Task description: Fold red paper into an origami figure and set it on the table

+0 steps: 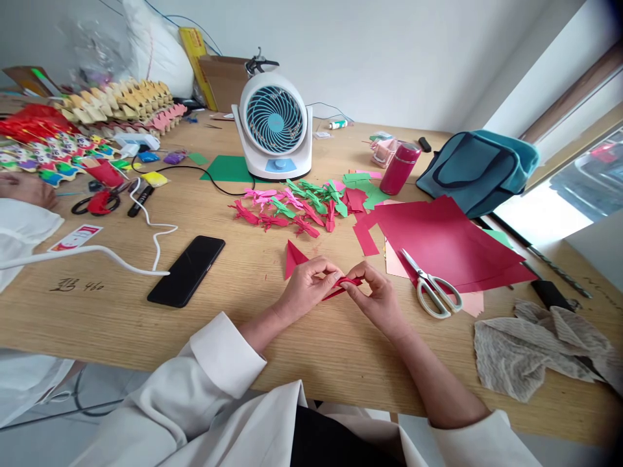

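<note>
**Two-Handed Grip on Folded Paper**

Your left hand (311, 280) and right hand (374, 299) both pinch the small folded strip of red paper (335, 293) between thumb and fingers, over the light-brown wooden table (302, 350); the opposed grips probably keep its creases aligned. The white-handled metal scissors (423, 277) lie partly on the large red paper sheets (438, 227), likely for easy right-hand reach.

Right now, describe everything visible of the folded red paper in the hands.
The folded red paper is small and narrow, with layered edges and a matte look. The left hand and right hand pinch it, hiding much of it. It is held over the wooden table; whether it touches that is unclear.
</note>
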A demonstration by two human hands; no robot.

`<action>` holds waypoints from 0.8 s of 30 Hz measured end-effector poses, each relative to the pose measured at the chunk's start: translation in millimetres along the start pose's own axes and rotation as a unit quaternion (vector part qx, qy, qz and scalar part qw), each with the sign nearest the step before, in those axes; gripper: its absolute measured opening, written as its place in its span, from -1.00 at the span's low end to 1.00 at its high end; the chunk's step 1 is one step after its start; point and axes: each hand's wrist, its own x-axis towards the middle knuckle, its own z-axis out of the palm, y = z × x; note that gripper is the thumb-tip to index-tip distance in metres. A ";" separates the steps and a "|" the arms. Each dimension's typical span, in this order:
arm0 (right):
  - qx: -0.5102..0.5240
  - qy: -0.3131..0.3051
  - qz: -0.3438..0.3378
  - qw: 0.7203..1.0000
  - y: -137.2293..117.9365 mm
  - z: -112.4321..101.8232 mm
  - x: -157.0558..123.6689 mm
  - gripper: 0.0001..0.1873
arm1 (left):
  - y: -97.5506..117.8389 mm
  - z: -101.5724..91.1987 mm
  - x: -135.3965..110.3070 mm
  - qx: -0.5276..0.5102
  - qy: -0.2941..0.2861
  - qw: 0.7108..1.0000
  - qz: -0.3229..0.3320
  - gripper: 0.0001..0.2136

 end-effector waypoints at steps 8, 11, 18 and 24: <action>0.027 0.034 -0.007 0.999 6.8 -1.5 -0.5 -0.96 | 1.1 0.4 -2.0 0.047 0.001 0.998 0.031 -0.88; 0.031 0.031 -0.017 0.999 6.6 -2.5 0.0 -0.98 | -0.4 0.0 -2.6 0.077 0.012 0.995 0.063 -0.90; 0.050 0.020 -0.062 0.997 3.1 -4.2 1.6 -0.92 | -0.3 -2.7 -2.8 0.145 0.017 0.976 0.161 -0.93; 0.037 0.018 -0.069 0.997 0.1 -3.9 1.5 -0.92 | 1.7 -3.5 -3.9 0.197 0.008 0.961 0.195 -0.93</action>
